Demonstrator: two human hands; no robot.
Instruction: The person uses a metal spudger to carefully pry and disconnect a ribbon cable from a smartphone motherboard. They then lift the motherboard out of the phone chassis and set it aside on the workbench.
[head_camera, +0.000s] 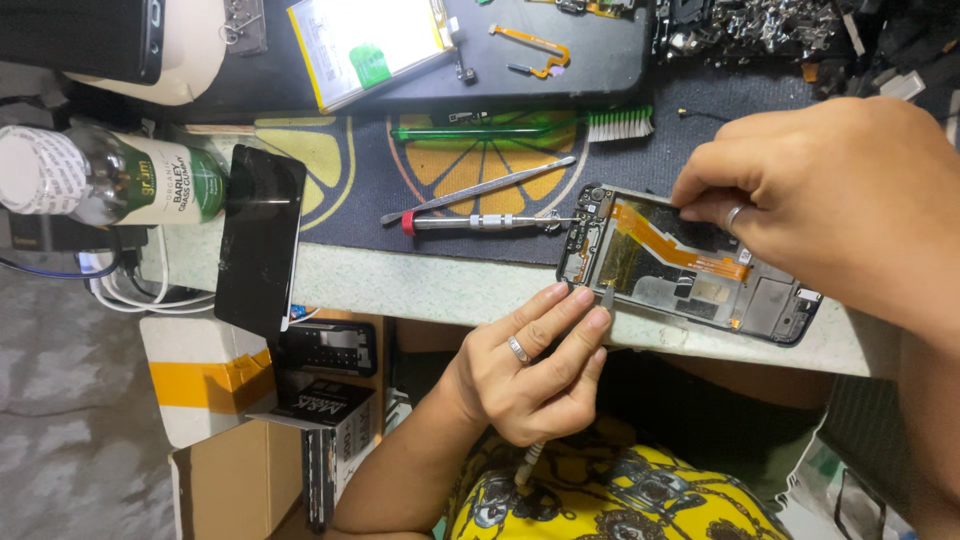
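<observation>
An opened phone (690, 265) lies on the table's front edge, its boards and an orange flex cable (680, 248) showing. My left hand (530, 370) comes up from below. It grips a thin tool whose tip (607, 296) touches the phone's near edge at the left end. Its pale handle end (526, 462) sticks out under the palm. My right hand (830, 200) reaches in from the right, fingertips pressed on the phone's far edge above the flex cable. Both hands wear a ring.
On the citrus-print mat lie a red-capped screwdriver (480, 222), a metal spudger (480, 188) and a green brush (520, 127). A black screen panel (262, 240) and a bottle (110, 175) sit at the left. A battery (370, 40) lies at the back, cardboard boxes (215, 390) below.
</observation>
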